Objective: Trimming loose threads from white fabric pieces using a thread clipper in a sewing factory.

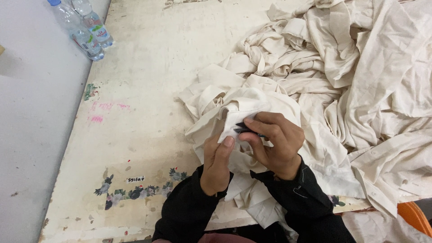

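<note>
At the near edge of the table (135, 81), the left hand (216, 164) is pinching a fold of cream cloth (243, 105), while the right hand (274, 144) is gripping a small black tool (246, 130) against it.

Two clear plastic bottles (85, 29), lying side by side at the far left corner of one worn, cream-painted table (144, 90). Two hands, a left hand (217, 164) and a right hand (274, 144), each in a black sleeve, with one small dark tool (246, 130) between them. One heap of cream cloth (342, 76), its separate pieces too tangled to count, and one orange thing (414, 216) at the lower right edge.
</note>
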